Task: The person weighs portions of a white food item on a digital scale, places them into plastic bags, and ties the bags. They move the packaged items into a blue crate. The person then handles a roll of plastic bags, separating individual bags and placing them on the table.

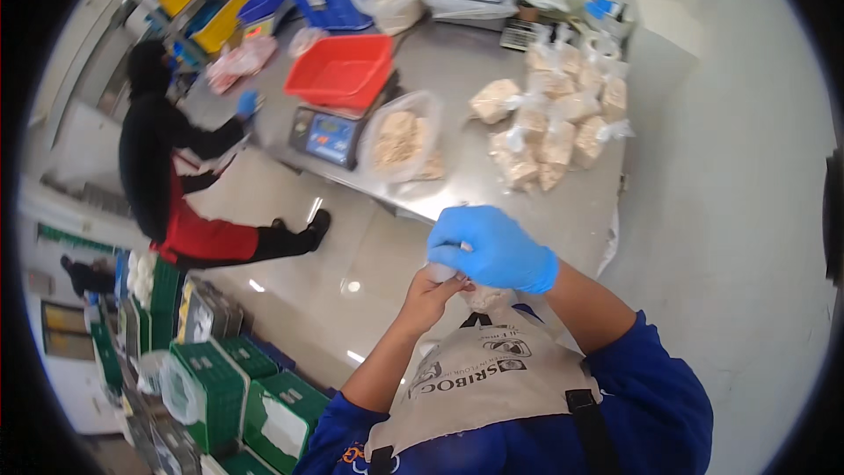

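My right hand (491,247), in a blue glove, and my bare left hand (432,297) meet in front of my apron, both closed around the gathered neck of a clear plastic bag (486,299). Pale crumbly stuff fills the part of the bag that shows; the gloved hand hides its top. Beyond my hands, on the steel table (461,188), several knotted clear bags (554,112) of the same pale stuff stand grouped at the right. Left of them, a clear plastic tub (401,138) holds loose pale crumbs, beside a digital scale (325,136) bearing a red tray (343,69).
A co-worker (178,158) in dark clothes and a red apron stands at the table's left end. Blue crate (330,3), grey tray (471,10) and calculator (518,34) line the far side. Green crates (217,386) are stacked on the lower left. A wall (725,211) rises at the right.
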Demonstrator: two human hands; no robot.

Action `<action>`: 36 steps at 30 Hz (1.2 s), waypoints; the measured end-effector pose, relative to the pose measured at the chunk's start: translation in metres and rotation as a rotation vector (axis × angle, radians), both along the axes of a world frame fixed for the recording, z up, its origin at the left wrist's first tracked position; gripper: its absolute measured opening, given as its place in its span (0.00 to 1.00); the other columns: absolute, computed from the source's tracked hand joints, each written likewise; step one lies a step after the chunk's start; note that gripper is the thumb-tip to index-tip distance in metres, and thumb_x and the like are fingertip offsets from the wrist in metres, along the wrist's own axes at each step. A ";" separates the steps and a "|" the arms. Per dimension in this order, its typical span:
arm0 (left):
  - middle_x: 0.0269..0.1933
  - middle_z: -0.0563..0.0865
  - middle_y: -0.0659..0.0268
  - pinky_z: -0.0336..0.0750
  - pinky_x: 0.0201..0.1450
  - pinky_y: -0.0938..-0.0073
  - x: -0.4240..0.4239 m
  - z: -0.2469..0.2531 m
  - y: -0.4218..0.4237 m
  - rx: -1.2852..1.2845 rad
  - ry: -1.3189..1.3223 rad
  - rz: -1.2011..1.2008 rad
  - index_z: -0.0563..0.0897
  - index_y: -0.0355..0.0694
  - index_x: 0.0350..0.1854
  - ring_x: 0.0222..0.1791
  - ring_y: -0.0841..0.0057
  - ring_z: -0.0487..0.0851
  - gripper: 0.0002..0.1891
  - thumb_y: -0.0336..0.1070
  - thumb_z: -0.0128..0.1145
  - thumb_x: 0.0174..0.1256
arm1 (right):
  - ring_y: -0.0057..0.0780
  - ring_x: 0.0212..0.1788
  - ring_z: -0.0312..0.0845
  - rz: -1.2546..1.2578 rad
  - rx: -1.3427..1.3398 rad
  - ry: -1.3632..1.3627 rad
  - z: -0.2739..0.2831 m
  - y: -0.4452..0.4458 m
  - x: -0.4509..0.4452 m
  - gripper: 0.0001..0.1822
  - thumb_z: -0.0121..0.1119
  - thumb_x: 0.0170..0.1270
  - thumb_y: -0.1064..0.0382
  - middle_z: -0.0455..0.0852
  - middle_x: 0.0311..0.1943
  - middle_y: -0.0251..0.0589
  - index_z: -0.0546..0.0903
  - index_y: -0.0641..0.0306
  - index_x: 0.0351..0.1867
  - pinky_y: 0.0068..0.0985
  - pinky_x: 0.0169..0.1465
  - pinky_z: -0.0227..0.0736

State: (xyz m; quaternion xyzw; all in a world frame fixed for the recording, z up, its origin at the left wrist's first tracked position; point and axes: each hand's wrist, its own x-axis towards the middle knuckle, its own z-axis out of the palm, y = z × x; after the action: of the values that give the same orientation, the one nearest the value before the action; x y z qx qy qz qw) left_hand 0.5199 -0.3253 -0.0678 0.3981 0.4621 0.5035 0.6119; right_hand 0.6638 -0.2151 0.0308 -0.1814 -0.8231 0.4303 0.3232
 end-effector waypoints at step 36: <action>0.59 0.80 0.44 0.70 0.64 0.59 -0.168 -0.042 0.198 0.268 1.042 0.683 0.69 0.39 0.69 0.64 0.52 0.76 0.36 0.40 0.68 0.57 | 0.21 0.47 0.75 -0.648 -0.794 0.187 -0.144 0.126 -0.099 0.32 0.64 0.60 0.69 0.81 0.46 0.35 0.66 0.64 0.66 0.23 0.54 0.73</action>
State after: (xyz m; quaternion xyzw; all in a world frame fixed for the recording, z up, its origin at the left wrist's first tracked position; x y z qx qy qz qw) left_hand 0.3520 -0.1272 -0.1101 0.4941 0.7331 0.4640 0.0569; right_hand 0.5644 -0.0893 -0.1130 -0.4964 -0.4657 0.6017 0.4180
